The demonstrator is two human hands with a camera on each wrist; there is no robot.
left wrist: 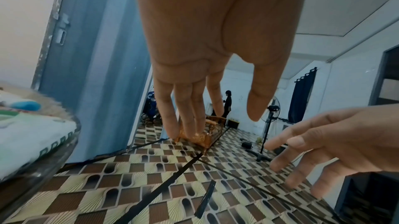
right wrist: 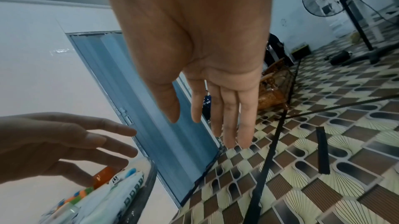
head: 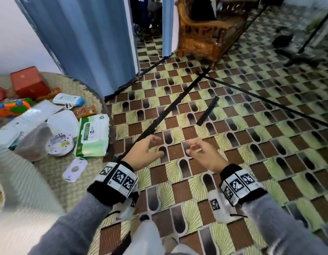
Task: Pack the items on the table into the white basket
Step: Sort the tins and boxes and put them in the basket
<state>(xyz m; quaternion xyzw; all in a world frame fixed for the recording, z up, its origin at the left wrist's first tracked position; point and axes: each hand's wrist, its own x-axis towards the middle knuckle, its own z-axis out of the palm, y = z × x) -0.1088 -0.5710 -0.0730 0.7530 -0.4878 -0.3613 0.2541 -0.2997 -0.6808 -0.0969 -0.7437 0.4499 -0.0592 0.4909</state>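
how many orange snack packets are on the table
2 in the head view: one orange packet behind the green wet wipes pack, another orange packet in front of the red box. Clutter may hide others.

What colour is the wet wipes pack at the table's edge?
The wet wipes pack is white and green, with a darker green label; the head view shows it best.

Both forearms extended forward, grey sleeves, marker bands on wrists. Left hand and right hand held near each other, apart, fingers loosely spread, nothing in either.
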